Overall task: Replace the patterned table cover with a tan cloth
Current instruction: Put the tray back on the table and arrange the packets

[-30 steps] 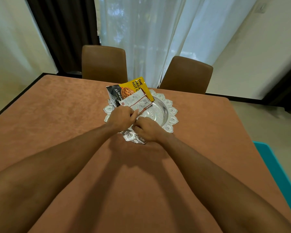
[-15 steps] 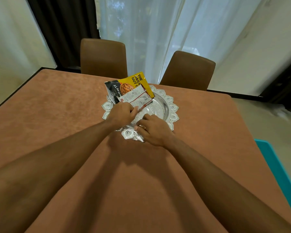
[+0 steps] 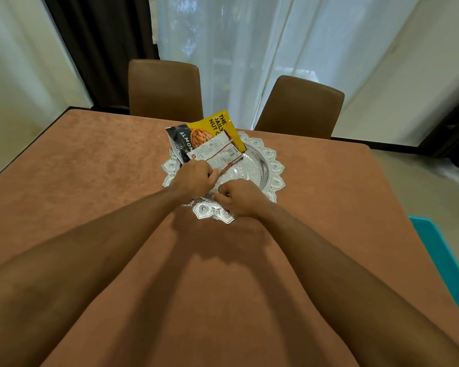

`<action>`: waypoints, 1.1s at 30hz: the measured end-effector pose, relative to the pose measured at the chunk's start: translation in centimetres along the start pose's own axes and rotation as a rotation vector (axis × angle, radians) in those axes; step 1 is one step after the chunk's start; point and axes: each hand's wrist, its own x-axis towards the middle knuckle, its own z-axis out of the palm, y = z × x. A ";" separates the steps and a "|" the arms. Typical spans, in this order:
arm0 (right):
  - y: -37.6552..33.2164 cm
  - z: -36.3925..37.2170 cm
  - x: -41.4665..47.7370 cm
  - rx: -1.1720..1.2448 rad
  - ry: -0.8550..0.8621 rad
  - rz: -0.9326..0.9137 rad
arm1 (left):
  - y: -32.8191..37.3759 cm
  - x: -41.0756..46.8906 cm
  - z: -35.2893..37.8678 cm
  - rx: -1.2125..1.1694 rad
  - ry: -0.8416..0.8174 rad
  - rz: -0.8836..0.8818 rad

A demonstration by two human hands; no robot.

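A tan cloth [image 3: 90, 170] covers the whole table top. In its middle lies an ornate silver tray [image 3: 274, 165] holding a yellow nut packet [image 3: 219, 124], a black almond packet [image 3: 179, 140] and a white packet [image 3: 217, 154]. My left hand [image 3: 196, 176] is over the tray's left side, fingers curled round the near end of the white packet. My right hand [image 3: 239, 198] sits at the tray's near rim with its fingers curled onto the rim. No patterned cover is in view.
Two brown chairs [image 3: 164, 88] [image 3: 300, 107] stand at the table's far side before white curtains. A teal object [image 3: 445, 263] sits low beside the table's right edge. A black table edge shows at the far left.
My right hand's fingers, spread on the tray half a second ago, have curled in at the near rim. My left hand stays on the white packet. The tray has hardly shifted.
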 end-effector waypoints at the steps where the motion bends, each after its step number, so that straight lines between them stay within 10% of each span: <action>1: 0.0 0.0 0.2 0.014 -0.011 0.009 | 0.0 0.1 0.1 -0.001 0.000 -0.001; 8: 0.0 -1.3 1.2 0.143 0.055 0.109 | 0.1 0.4 -0.1 -0.050 0.000 -0.009; 17: 2.1 -6.0 0.9 1.084 0.378 0.686 | 0.2 0.4 -0.9 -0.068 -0.096 0.057; 33: 2.0 -4.3 -2.8 -0.358 0.101 0.102 | 3.0 -0.4 -1.4 0.198 -0.430 0.276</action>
